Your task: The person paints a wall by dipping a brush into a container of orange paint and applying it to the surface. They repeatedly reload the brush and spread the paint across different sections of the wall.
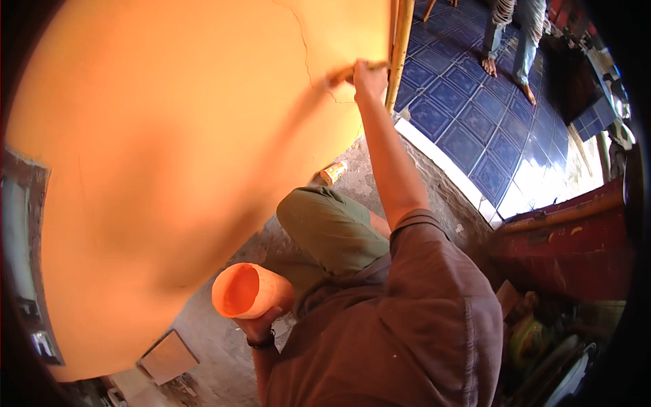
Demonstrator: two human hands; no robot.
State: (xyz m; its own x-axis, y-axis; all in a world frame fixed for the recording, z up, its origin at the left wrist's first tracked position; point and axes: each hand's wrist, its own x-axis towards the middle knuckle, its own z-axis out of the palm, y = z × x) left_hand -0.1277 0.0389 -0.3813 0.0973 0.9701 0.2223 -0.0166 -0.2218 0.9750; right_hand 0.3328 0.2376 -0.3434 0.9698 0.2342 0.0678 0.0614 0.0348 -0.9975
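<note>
An orange cup-like container tilts toward the wall at the lower middle, with my left hand wrapped round its underside. Inside it the surface looks orange. My right arm stretches up to the top middle, where my right hand is closed on the handle of a brush against the orange wall. The brush is partly hidden and blurred, so its bristles are hard to make out. A thin crack runs down the wall just left of this hand.
Beside the right hand stands a bamboo pole. Beyond it lies a blue tiled floor, where another person's legs show. A small printed container lies at the wall's base. A square tile is at lower left; a red surface is at right.
</note>
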